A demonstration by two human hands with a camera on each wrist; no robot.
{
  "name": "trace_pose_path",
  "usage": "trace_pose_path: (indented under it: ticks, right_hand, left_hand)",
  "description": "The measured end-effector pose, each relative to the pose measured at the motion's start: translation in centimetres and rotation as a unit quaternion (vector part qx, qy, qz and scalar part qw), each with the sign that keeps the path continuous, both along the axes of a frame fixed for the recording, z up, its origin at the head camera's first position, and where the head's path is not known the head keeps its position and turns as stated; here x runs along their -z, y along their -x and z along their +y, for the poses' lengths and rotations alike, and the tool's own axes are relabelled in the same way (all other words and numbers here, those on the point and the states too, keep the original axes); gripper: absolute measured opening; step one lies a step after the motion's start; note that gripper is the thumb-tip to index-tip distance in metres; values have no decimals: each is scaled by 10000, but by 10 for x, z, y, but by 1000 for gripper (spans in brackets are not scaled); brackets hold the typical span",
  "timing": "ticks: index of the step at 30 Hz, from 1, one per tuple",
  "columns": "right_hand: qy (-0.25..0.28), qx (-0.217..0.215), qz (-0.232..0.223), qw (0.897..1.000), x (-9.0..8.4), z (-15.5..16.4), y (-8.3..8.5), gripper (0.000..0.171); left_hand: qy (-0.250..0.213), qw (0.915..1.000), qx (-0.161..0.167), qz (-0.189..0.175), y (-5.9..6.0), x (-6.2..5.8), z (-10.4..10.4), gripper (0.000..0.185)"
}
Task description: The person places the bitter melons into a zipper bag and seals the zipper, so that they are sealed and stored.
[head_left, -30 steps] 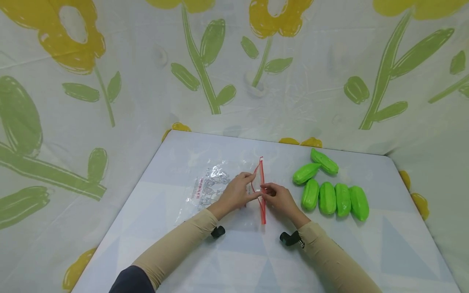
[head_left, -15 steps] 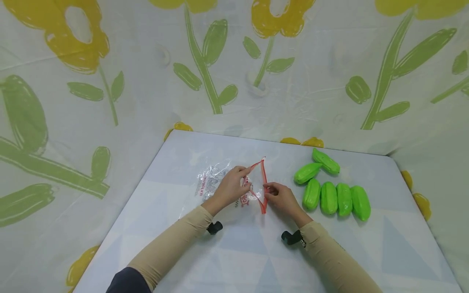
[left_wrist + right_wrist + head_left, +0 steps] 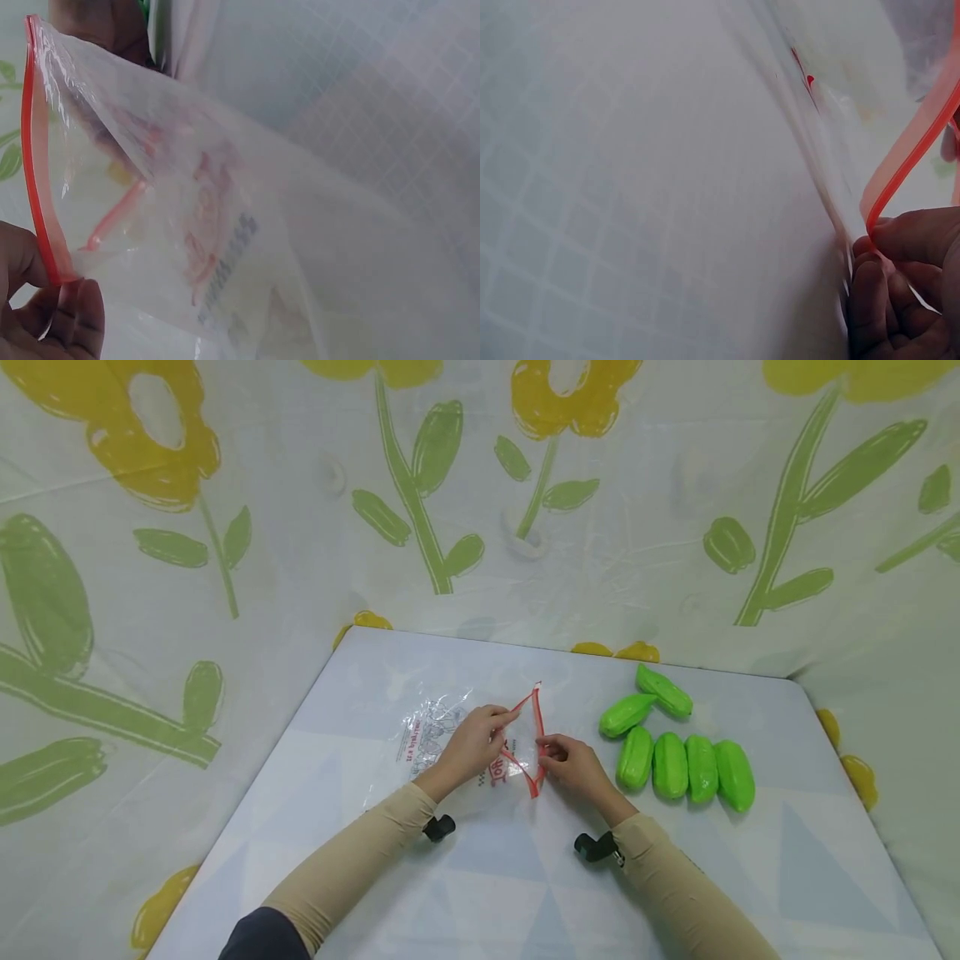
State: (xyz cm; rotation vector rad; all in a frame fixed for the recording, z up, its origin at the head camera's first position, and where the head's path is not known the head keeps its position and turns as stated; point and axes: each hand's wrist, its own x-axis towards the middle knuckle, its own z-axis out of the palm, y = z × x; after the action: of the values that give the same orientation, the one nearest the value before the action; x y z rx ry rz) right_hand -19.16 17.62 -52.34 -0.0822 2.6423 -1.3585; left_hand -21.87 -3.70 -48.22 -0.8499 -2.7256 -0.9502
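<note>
A clear zip bag [image 3: 431, 735] with grey drawings and red lettering lies on the table, its red-edged mouth [image 3: 539, 714] spread apart toward the right. My left hand [image 3: 471, 743] pinches one red edge between thumb and fingers. Opposite it, my right hand [image 3: 576, 767] pinches the other edge. In the left wrist view, the left hand's fingers [image 3: 79, 319] curl at the end of the red strip [image 3: 36, 150]. From the right wrist, the thumb and fingers [image 3: 900, 292] are seen gripping the strip where it bends. Inside the bag I see no contents.
Several shiny bright green oblong pieces [image 3: 671, 766] lie right of the right hand, most in a row, with two more [image 3: 664, 691] behind. The pale table [image 3: 510, 893] is bordered by a flower-printed curtain [image 3: 637, 552]. Black wrist cameras [image 3: 596, 847] hang under the sleeves.
My left hand has drawn left, away from the right hand, and the bag's mouth has widened between them. In the last half second the hands have barely moved. The green pieces stay put.
</note>
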Motion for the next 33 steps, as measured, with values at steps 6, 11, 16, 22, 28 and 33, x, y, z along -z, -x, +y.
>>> trace_pose_path:
  ticks: [6, 11, 16, 22, 28, 33]
  right_hand:
    - [-46, 19, 37, 10000, 2, 0, 2, 33]
    - [-71, -2, 108, 9999, 3, 0, 3, 33]
    - [-5, -23, 117, 9999, 2, -1, 2, 33]
    - [-38, 5, 30, 10000, 2, -2, 2, 32]
    - [-13, -15, 91, 10000, 2, 0, 2, 33]
    - [-10, -39, 84, 10000, 2, 1, 2, 31]
  left_hand:
    - [199, 9997, 97, -49, 1, 1, -2, 39]
    - [304, 9983, 278, -417, 1, 1, -3, 42]
    - [740, 9909, 605, -944, 0, 2, -3, 46]
    - [996, 9878, 680, -989, -1, 4, -3, 42]
    - [877, 9884, 698, -1023, -2, 1, -5, 67]
    - [847, 9898, 700, -906, 0, -4, -7, 85]
